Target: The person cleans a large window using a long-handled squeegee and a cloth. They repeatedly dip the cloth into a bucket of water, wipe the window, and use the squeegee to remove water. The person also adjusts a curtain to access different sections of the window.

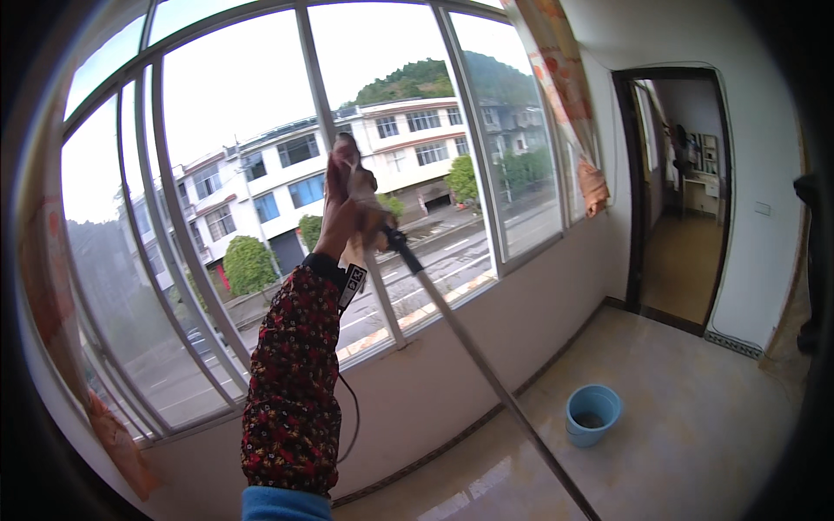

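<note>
My left hand is raised in front of the window, gripping a pale, wet-looking cloth around the head of a long-handled tool. Motion blur hides the exact shape of that head and how the fingers lie. From a black joint below the cloth, a metal pole slants down to the lower right and leaves the picture. My right hand is out of view. A floral sleeve covers my left arm, and a small black-and-white tag or device hangs at the wrist.
A light-blue bucket with dark contents stands on the glossy tiled floor. Sliding window frames run across the wall, with tied curtains at both sides. An open doorway leads to another room at right.
</note>
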### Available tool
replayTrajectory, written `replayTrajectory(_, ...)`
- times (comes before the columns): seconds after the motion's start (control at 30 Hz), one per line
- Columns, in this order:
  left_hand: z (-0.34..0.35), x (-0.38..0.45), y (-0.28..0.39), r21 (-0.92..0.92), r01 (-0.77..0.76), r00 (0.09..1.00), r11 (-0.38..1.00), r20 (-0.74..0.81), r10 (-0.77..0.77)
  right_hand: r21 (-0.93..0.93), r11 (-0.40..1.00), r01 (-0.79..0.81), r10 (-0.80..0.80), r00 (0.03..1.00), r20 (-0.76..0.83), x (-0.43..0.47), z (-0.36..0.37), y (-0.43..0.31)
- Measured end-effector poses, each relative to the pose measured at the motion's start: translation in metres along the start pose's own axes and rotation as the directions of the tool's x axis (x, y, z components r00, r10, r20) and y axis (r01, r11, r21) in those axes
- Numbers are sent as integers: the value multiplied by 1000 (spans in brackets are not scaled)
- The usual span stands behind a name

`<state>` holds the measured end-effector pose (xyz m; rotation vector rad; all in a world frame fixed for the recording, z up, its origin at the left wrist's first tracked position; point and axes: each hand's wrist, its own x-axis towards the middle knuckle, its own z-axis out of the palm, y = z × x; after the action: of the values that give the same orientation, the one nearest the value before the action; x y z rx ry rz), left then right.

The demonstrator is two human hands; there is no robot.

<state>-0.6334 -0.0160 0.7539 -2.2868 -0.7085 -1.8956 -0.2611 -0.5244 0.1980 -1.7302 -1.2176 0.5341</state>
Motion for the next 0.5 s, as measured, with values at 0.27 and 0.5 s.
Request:
replayTrajectory(0.27, 61, -4, -7, -344, -9, 993, 939, -112, -31, -261, 965, -21, -43, 970, -237, 23, 8, -16)
replayTrajectory(0.5, 100, 14, -88, -327, 107, 994, 939, 56, -94, -391, 917, -80, -138, 855, -500, 138, 7, 1)
